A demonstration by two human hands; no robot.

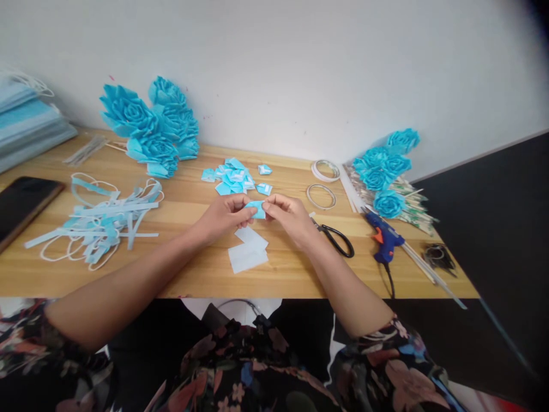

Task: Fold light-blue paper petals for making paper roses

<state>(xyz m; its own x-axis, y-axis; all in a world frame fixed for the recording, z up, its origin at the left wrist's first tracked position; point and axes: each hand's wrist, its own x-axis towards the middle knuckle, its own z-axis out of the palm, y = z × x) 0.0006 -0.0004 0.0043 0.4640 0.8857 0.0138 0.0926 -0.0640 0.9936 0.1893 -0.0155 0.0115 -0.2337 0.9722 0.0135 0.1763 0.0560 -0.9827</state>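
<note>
A wooden desk (291,280) stood in front of me. Along its far edge, left of the middle, I saw a large bunch of blue flowers (160,126), and at the far left corner a stack of face masks (30,126). A heap of cut straps (103,220) lay in the left half, beside a phone (26,206) at the left edge. Toward the far right corner rested a smaller bunch of blue flowers (381,171), and nearer to the right edge a glue gun (388,237). Over the middle of the desk, the left hand (229,216) and the right hand (291,217) were close together. Behind them was a pile of folded pieces (234,177); before them, white sheets (249,254). Scissors (338,239) lay just beside the right hand. Smallest was the light-blue piece (258,209), held between both hands, each pinching one end with thumb and fingers.
</note>
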